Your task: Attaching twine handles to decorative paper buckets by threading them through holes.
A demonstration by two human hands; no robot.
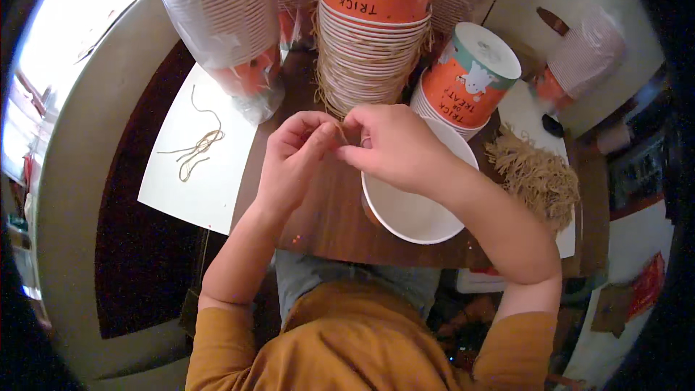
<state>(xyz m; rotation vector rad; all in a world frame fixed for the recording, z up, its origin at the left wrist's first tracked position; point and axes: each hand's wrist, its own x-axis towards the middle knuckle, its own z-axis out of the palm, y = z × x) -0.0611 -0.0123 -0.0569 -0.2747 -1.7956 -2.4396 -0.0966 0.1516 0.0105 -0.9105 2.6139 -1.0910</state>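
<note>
The left hand [298,150] and right hand [397,143] meet with their fingers in a narrow pinch on a thin tan cord [340,130], apparently gripping it from two sides to keep it steady. At four o'clock from them, a white bucket [416,213] stands mouth up on the worktop [326,224], probably kept close for easy reach. A bundle of strands [539,181] lies beyond it, also toward four o'clock; loose strands [199,146] lie at nine o'clock on a white sheet [210,199], where they show plainly. The tall stack [376,47] at one o'clock, strands hanging about its rims, is likely nested to save room; a bagged stack [221,29] is at eleven. The fingertips hide the cord's ends, the right arm covers part of the bucket's rim, and the upper edge cuts off both stacks.
</note>
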